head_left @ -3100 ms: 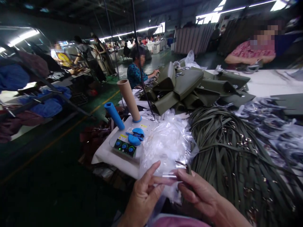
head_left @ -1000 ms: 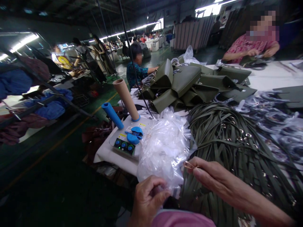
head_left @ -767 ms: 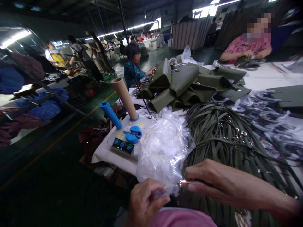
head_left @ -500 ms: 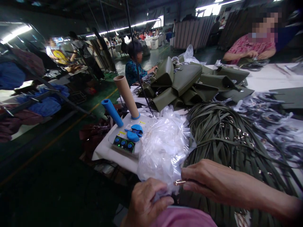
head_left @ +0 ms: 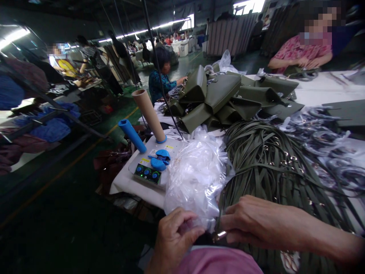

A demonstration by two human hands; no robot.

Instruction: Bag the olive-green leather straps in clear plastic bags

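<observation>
My left hand [head_left: 178,236] is closed, with thumb and fingers gripping the near edge of a clear plastic bag [head_left: 196,171]. The crinkled bag, bunched with other clear plastic, lies at the table's front. Just right of it, my right hand [head_left: 251,220] is closed around a small shiny metal clasp [head_left: 220,236], which sticks out past the fingertips. Whether a strap hangs from this clasp is hidden by the hand. Below my right forearm spreads a thick bundle of dark green straps [head_left: 256,167] with metal fittings.
Olive green handbags [head_left: 224,91] are piled behind the plastic. A grey machine [head_left: 178,146] with blue knobs, a cardboard tube [head_left: 149,116] and a blue tube [head_left: 132,135] stands at left. Plastic-wrapped grey pieces [head_left: 322,131] lie right. A co-worker [head_left: 302,53] sits across the table.
My right hand and the clasp have moved slightly down and away from my left hand. My left hand keeps its grip on the plastic. The view has shifted a little.
</observation>
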